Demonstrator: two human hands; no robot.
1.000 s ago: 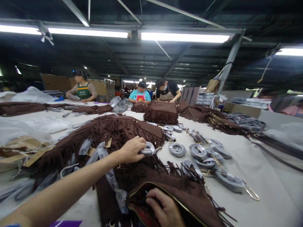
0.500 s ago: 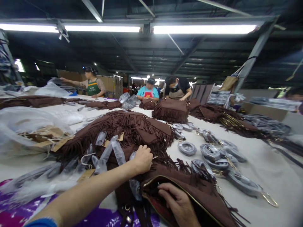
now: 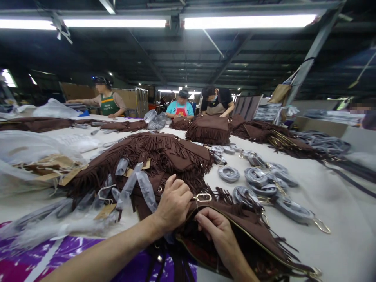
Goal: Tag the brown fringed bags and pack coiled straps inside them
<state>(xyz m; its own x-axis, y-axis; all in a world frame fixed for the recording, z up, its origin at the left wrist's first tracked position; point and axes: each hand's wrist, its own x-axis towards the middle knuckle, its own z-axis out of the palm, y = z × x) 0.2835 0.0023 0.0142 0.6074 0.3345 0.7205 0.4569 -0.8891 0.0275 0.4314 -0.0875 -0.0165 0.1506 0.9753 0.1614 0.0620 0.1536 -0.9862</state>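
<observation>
A brown fringed bag lies in front of me, its gold-toothed zipper open and its inside dark. My left hand is closed at the bag's upper left edge, and a gold oval clasp sticks out from its fingertips. My right hand is over the bag's opening, thumb and forefinger pinched together near the zipper's left end. Whatever is in that pinch is too small to make out. Clear plastic wrap and a brown paper tag on a white string lie left of my hands.
More fringed brown bags are piled ahead. Wrapped coiled straps with gold clasps lie at right. A plastic bag of tags is at left, above purple plastic. Several co-workers, one in a green apron, are across the table.
My left hand has shifted slightly, and the gold clasp now shows beside its fingertips. My right hand has risen from inside the bag's opening toward my left hand. The view has tilted a little.
</observation>
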